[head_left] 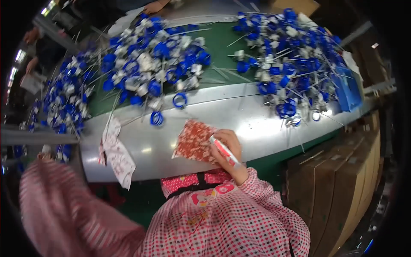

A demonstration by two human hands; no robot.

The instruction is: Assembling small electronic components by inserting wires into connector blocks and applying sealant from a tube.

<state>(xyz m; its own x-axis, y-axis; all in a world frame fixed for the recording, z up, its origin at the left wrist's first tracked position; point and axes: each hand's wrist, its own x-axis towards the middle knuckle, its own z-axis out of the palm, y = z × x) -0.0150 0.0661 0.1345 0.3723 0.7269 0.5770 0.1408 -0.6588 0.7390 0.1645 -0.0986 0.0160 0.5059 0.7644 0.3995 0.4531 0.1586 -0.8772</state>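
My right hand (227,146) is closed around a slim white-and-red tube (224,150), pen-like in shape. It rests on the near side of the metal table, over the right edge of a red-and-white mottled piece of cloth or paper (193,140). My left arm (55,201) reaches out to the far left in its checked sleeve. Only a small blurred part of my left hand (45,153) may show past the cuff, so its fingers cannot be made out. A crumpled white cloth with red stains (118,154) hangs over the table's front edge.
Heaps of blue-and-white plastic pieces with thin pale strips (158,64) cover the green surface (222,55). Another heap (295,64) lies right, beside a blue bin (349,92). Brown cartons (338,175) stand at lower right. Another person's hand (155,7) appears at the far side.
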